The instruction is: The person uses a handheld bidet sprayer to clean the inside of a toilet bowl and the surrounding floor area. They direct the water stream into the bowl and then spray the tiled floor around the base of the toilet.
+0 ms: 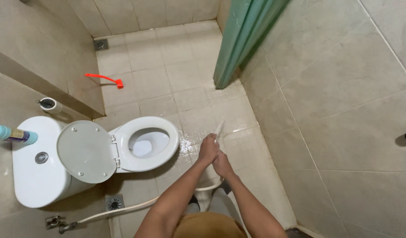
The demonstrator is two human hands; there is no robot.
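Both my hands meet over the wet tiled floor to the right of a white toilet (pixel 141 145). My left hand (pixel 208 149) and my right hand (pixel 221 163) are closed together around a white spray nozzle (pixel 219 130), whose tip points away toward the floor. A white hose (pixel 123 209) runs from a wall valve at the lower left toward my hands. Water glistens on the tiles (pixel 198 132) beside the bowl. The toilet lid (pixel 86 152) is raised against the cistern.
A blue bottle (pixel 11 134) lies on the cistern (pixel 33 163). A paper roll (pixel 49 105) sits on the ledge. A red brush (pixel 105 79) leans at the left wall. A green door (pixel 242 39) stands at the back. Floor drains (pixel 114 202) are near the toilet and far corner.
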